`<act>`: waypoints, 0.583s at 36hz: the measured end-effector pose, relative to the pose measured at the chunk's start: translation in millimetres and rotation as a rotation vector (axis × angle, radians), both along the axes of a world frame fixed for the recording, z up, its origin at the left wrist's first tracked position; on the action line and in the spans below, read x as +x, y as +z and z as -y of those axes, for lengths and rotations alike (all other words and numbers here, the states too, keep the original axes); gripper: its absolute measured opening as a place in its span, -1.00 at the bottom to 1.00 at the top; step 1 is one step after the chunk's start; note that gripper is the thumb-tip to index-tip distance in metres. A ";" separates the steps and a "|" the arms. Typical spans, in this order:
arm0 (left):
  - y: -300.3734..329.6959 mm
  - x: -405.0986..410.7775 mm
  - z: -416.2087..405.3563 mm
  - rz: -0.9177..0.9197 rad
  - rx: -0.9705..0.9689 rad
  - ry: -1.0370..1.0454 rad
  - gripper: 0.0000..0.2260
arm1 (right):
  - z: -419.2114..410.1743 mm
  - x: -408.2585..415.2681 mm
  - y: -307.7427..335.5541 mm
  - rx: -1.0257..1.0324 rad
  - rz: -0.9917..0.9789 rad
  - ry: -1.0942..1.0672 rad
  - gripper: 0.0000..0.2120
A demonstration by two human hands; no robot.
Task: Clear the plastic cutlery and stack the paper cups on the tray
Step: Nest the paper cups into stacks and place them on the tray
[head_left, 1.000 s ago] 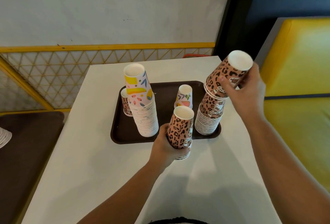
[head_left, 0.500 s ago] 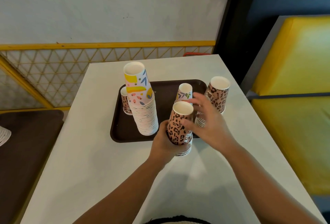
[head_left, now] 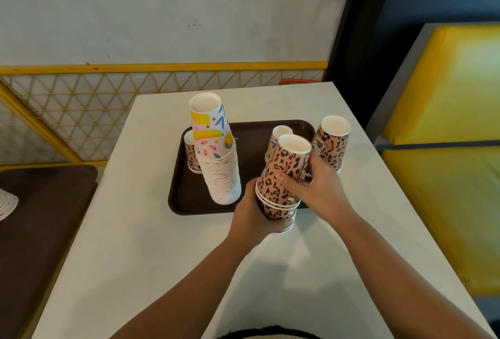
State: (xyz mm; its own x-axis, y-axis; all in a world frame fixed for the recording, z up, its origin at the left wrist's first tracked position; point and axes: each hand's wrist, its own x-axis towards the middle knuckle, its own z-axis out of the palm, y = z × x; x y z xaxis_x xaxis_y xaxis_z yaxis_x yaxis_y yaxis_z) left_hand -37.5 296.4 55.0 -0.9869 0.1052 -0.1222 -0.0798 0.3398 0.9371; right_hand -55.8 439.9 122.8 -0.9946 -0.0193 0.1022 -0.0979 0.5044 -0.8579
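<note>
Both my left hand and right hand had a closed grip on the short stack of upside-down leopard-print paper cups by the dark brown plastic tray.

The leopard-print cups under my fingers look like smooth matt paper with rolled white rims. The tall floral stack has the same paper look, its rims ribbed along the side. My tray seems dark brown plastic, faintly textured and dull. The table is pale, smooth, satin. The yellow seat looks like glossy vinyl.
</note>
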 end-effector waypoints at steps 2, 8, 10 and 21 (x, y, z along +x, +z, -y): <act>-2.5 1.8 -0.3 -0.008 -0.022 0.004 -0.15 | -2.5 -2.6 4.8 -0.004 -0.020 -0.020 -0.45; -4.5 3.5 0.5 0.012 -0.051 -0.014 -0.19 | -15.5 -8.0 29.4 -0.121 -0.056 -0.123 -0.54; -4.9 2.9 1.6 0.020 -0.050 -0.011 -0.19 | -22.4 -9.2 46.6 -0.177 -0.150 -0.208 -0.52; -5.4 1.8 -2.6 0.028 -0.065 -0.006 -0.17 | -56.0 -39.5 61.6 0.126 -0.358 -0.413 -0.33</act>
State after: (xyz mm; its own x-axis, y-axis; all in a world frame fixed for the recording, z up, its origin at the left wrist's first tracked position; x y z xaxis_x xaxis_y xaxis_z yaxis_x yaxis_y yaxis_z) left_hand -35.7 299.0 49.6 -0.9825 0.1020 -0.1561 -0.1031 0.4007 0.9104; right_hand -95.3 495.9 184.4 -0.8255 0.3309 0.4572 -0.1448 0.6589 -0.7382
